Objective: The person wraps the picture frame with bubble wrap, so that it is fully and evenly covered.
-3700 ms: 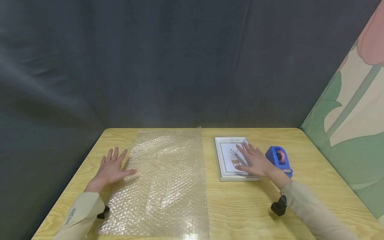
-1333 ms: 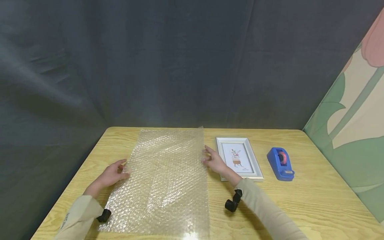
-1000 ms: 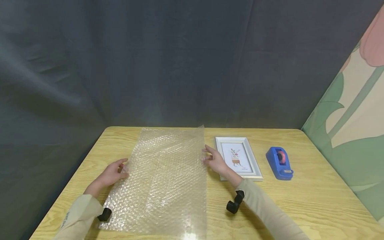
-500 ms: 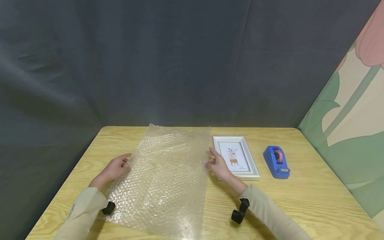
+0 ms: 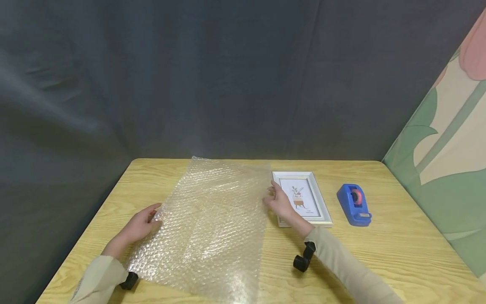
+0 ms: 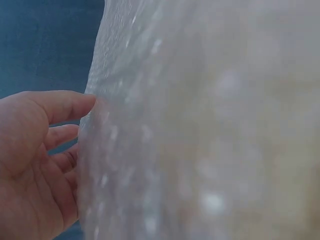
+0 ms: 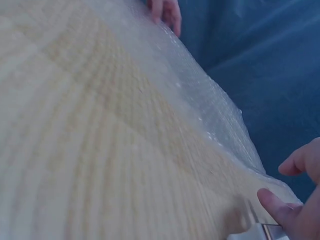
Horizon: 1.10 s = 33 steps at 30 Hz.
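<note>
Pinching lightly, the fingers of the left hand [image 5: 139,226] have hold of one long edge of the bubble wrap [image 5: 212,228]; in the left wrist view one tip presses the sheet's rim and the others bend behind it, with a narrow gap to the palm. Across the sheet, the fingers of the right hand [image 5: 280,204] curl loosely at the opposite edge, thumb and forefinger somewhat apart with the plastic running between them; how firmly they grip cannot be told.

The bubble wrap is clear and colourless, its rows of small bubbles scattering white glints, with the wood grain showing through. It sits slightly skewed over the left and middle parts of the surface [image 5: 398,253], its far end at the surface's far edge and its near end running toward the near edge. How much of it is lifted is unclear.

Just beside its right edge, partly under the right hand, lies a framed picture [image 5: 305,196], white-bordered, showing a plant in an orange pot. Further toward the surface's right edge stands a blue tape dispenser [image 5: 353,211] with a pink-centred roll. Dark cloth [image 5: 228,84] hangs beyond the far edge, and a flower-painted wall [image 5: 455,190] flanks the right edge.
</note>
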Available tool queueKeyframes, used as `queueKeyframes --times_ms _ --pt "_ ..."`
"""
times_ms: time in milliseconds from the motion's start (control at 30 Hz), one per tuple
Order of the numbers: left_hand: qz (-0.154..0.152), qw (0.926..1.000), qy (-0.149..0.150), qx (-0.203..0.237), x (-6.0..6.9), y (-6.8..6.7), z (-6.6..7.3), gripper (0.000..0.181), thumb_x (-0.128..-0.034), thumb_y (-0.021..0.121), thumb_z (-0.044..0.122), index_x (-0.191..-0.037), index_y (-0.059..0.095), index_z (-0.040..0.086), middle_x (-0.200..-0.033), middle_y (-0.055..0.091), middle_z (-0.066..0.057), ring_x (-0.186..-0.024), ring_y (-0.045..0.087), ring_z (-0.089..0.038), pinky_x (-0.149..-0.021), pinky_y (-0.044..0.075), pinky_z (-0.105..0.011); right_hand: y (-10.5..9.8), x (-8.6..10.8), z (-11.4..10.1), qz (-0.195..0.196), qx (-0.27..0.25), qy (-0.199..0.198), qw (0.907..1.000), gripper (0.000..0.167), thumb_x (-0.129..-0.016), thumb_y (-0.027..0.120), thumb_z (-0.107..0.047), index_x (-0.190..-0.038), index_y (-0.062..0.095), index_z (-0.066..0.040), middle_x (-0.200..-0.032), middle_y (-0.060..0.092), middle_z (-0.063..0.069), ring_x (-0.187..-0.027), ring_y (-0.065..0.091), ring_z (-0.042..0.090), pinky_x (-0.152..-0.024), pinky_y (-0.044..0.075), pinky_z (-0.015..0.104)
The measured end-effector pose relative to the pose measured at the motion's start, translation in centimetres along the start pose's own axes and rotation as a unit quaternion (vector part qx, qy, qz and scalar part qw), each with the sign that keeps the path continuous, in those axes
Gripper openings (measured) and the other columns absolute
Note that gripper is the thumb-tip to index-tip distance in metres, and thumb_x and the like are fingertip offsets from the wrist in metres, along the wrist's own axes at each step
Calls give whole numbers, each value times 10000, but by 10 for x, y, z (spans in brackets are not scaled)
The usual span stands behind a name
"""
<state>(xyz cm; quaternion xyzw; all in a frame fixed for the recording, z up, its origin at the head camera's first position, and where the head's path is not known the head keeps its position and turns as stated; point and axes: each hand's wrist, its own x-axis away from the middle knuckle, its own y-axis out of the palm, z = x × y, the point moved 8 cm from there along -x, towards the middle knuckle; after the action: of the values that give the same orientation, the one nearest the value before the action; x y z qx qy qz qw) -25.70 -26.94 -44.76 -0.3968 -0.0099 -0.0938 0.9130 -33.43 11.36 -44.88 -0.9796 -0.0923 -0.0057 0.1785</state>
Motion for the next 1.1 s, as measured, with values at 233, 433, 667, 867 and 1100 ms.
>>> queueKeyframes --times_ms 233,433,667,867,1100 --pt "95 9999 74 -63 7 1 0 602 -852 592 70 -1345 300 -114 -1131 488 -265 -776 500 -207 -583 444 -267 -3 -3 2 -31 -44 -16 10000 738 -794 524 88 -1413 122 72 -1342 375 275 -787 611 236 -643 531 237" --pt "153 9999 58 -17 0 -4 3 587 -851 566 17 -1355 290 -104 -1124 477 -261 -644 424 -163 -483 401 -248 -6 7 -1 149 -276 -159 9994 732 -762 517 145 -1400 162 88 -1304 411 286 -838 614 303 -669 541 252" --pt "313 9995 3 -106 -6 -8 -2 560 -873 546 27 -1349 288 -117 -1153 469 -295 -751 519 -257 -570 471 -309 -5 16 2 75 -163 -153 9997 752 -747 547 113 -1389 155 116 -1296 420 299 -799 614 202 -643 518 208" --pt "381 9990 -95 -194 5 -5 -8 576 -888 557 109 -1339 292 -131 -1207 437 -346 -1091 441 -503 -825 459 -521 -6 12 3 -128 -125 -88 9998 760 -778 537 62 -1401 104 107 -1314 393 310 -616 486 68 -587 462 177" --pt "465 9980 -309 -294 9 -10 -13 518 -863 586 68 -1309 378 -95 -1041 532 -203 -817 540 -237 -581 462 -292 -1 12 3 -277 -442 -240 9984 783 -751 482 155 -1403 50 109 -1327 354 336 -748 611 241 -600 497 189"
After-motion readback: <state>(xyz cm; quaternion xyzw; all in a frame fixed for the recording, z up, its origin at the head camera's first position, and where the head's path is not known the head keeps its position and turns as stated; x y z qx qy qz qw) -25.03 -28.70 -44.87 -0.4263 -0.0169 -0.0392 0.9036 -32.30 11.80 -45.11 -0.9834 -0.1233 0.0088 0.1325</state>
